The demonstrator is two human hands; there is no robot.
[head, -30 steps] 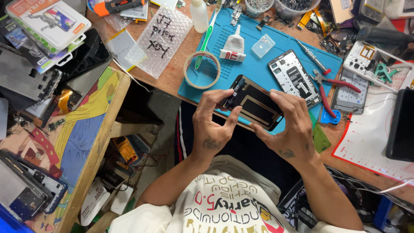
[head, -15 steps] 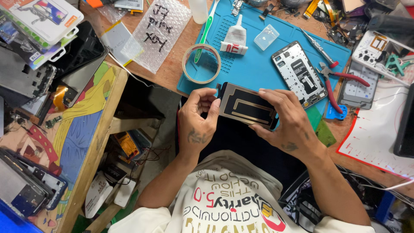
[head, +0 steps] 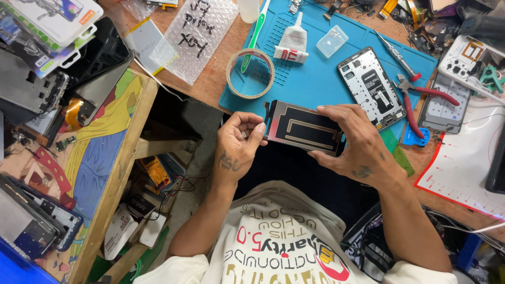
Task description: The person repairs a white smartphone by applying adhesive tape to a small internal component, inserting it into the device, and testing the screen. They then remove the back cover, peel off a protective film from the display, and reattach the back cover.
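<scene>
Right now both hands hold a phone screen panel (head: pixel 304 128) back side up, just off the near edge of the blue work mat (head: pixel 315 84) and above the person's lap. The right hand (head: pixel 353 143) grasps the panel's right end, fingers curled over the far edge and thumb under the near edge. The left hand (head: pixel 238 144) pinches the panel's left end, its thumb tip pressed against the short edge while the other fingers curl into the palm. The panel's back shows a dark sheet with a pale copper-coloured outline. Just beyond the grip, on the mat, lies an open phone body (head: pixel 371 87) with its insides showing. To the right of that, red-handled pliers (head: pixel 415 102) rest partly on the mat. Beyond the left hand, a roll of tape (head: pixel 250 73) lies flat across the mat's edge, with a green toothbrush (head: pixel 256 31) passing over it and a small white glue tube (head: pixel 293 41) just beside.
</scene>
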